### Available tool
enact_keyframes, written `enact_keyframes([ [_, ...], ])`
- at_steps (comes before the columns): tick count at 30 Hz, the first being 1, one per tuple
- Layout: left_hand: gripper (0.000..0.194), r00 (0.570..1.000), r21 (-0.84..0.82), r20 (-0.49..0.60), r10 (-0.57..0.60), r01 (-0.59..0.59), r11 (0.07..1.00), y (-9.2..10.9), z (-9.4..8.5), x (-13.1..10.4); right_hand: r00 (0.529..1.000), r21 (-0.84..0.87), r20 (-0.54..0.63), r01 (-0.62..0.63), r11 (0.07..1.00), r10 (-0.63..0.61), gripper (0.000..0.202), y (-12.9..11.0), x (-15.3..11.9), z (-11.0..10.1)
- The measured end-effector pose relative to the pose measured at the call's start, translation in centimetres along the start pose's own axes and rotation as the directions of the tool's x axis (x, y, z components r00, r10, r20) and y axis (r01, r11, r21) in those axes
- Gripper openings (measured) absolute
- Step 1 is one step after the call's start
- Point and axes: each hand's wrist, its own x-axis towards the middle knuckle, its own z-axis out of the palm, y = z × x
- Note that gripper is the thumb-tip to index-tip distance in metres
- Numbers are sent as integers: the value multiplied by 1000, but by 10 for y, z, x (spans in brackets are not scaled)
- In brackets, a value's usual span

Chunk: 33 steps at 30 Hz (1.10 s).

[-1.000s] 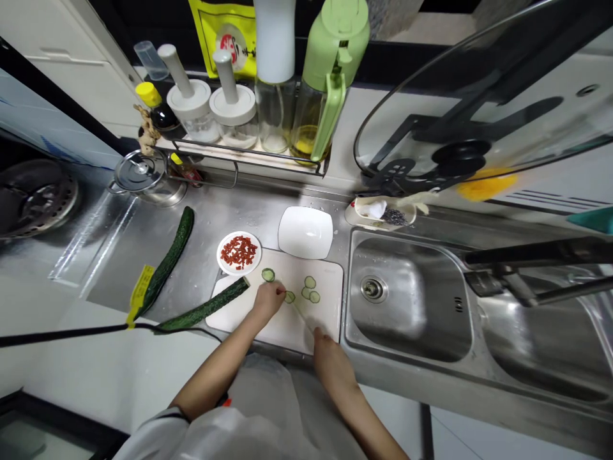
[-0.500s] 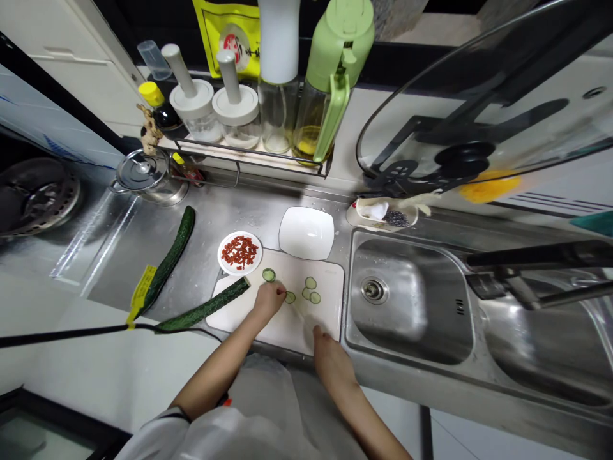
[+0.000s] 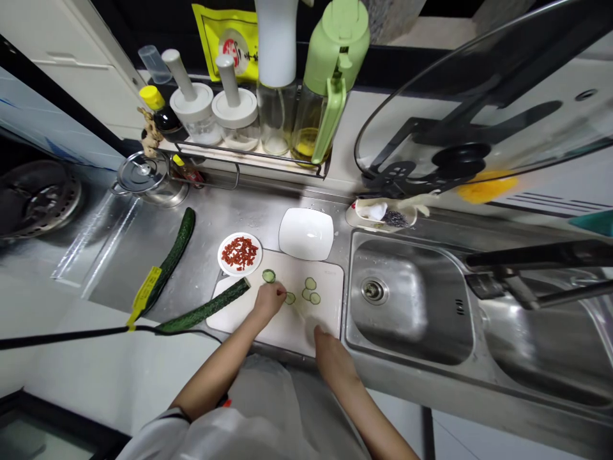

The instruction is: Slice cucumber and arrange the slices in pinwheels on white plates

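Note:
My left hand [image 3: 271, 299] is closed over the middle of the white cutting board [image 3: 330, 275], its fingertips pinching the edge of a cucumber slice [image 3: 290, 298]. Near the board's lower right edge, my right hand [image 3: 327, 346] is closed around what seems to be a knife, whose pale blade [image 3: 301, 315] points toward that slice; the handle is hidden. Several slices [image 3: 310, 283] lie on the right of the board, and another slice [image 3: 269, 275] is above my left hand. A cut cucumber [image 3: 211, 306] rests partly on the board's left side.
A plate of red pieces [image 3: 239, 253] and a white square dish [image 3: 306, 234] stand behind the board. A whole cucumber [image 3: 177, 252] lies left, the sink [image 3: 416, 294] is right. Bottles and jars fill the rack [image 3: 249, 161]. A black strap [image 3: 62, 335] crosses the lower left.
Both hands have stayed almost where they were; the right hand and forearm have shifted very slightly. The slices have not visibly moved.

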Motion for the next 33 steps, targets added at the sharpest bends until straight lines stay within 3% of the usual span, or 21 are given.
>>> enact_keyframes([
  [10,16,999,10,-4,39,-39,999,1,-8,-4,992,89,110,-75,993,65,51,18,-16,15],
  [15,15,991,99,-130,40,-28,995,-3,-27,-1,993,100,96,-80,992,71,49,19,-17,23],
  [20,17,973,245,-232,-3,62,967,-6,-41,4,994,91,82,-83,992,76,51,19,-15,29],
  [27,19,973,352,-226,-47,126,928,-5,-42,7,994,123,85,-84,989,74,49,22,-14,35],
  [33,22,955,350,-297,21,89,932,-2,-38,6,994,144,83,-88,986,77,49,22,-13,37],
])
